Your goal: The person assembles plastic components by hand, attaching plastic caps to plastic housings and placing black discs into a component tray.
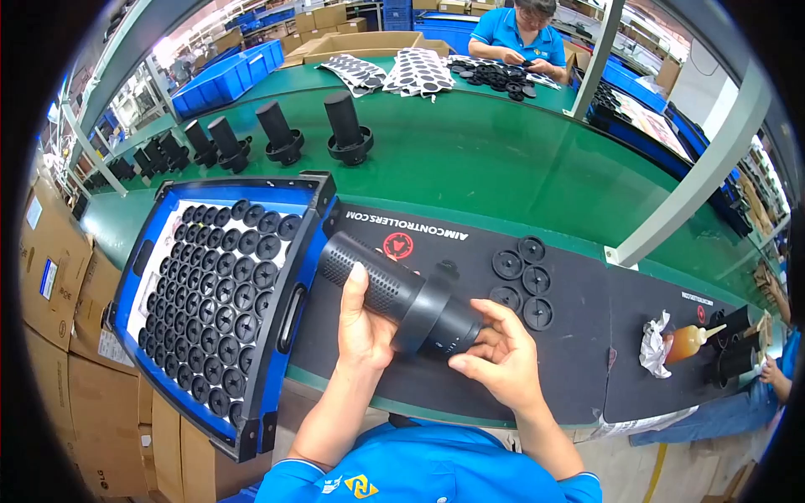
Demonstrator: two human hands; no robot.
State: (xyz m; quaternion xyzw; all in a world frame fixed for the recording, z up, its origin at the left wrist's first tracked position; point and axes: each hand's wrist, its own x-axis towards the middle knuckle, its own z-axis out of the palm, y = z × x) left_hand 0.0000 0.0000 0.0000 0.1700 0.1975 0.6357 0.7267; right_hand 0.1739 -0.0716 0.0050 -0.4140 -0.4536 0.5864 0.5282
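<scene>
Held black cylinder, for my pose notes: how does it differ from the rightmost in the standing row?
The held cylinder slants; the standing cylinder is upright. The left hand holds the held cylinder, the right hand at its end; the standing cylinder rests untouched on the green bench. Both look black and ringed.

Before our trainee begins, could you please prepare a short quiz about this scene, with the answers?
1. True or false: the left hand holds a black cylinder that has small holes.
2. What fills most of the blue-and-black tray? A) bottles; B) round black parts; C) gloves.
3. Which of the two hands on the cylinder's side of the bench is nearer to the amber bottle?

Key: 1. True. 2. B. 3. The right hand.
</scene>
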